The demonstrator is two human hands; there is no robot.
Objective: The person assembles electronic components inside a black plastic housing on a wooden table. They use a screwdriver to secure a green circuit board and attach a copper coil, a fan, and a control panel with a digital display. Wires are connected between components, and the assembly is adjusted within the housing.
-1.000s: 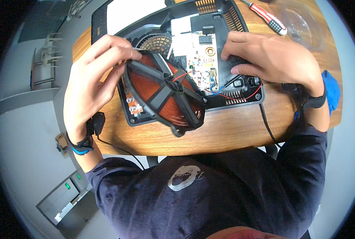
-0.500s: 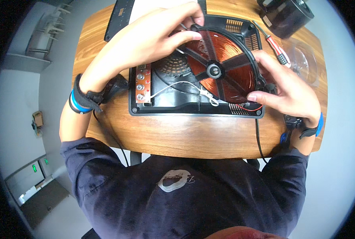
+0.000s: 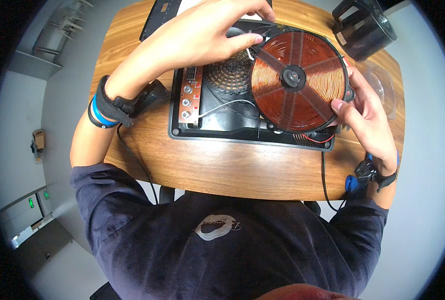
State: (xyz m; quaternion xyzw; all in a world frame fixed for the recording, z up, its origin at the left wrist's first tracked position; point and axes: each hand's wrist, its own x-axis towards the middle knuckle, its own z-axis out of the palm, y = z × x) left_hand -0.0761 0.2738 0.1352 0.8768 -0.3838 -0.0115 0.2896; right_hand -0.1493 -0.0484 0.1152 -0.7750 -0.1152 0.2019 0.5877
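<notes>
A round copper induction coil point(image 3: 277, 102) is tilted over the right half of an opened induction cooker base point(image 3: 217, 139). My right hand point(image 3: 370, 112) grips the coil's right edge, thumb on the wound face and fingers behind. Off the coil's upper left edge, my left hand point(image 3: 217, 37) has thumb and fingers spread with nothing between them. An orange control board point(image 3: 186, 102) with several round buttons lies along the base's left side, beside a round vent grille point(image 3: 232, 72). A thin white wire point(image 3: 225, 105) runs from the board toward the coil, which hides the parts beneath.
A black cylindrical container point(image 3: 365, 32) with a handle stands at the back right. Near it lies a clear plastic piece point(image 3: 382, 90). Behind the base is a black panel point(image 3: 157, 17). A black cable point(image 3: 324, 175) hangs over the wooden table's point(image 3: 232, 172) front edge.
The coil has turned, so its copper windings face up instead of the side with thick black ribs. My left hand has come off its edge; the right still grips it.
</notes>
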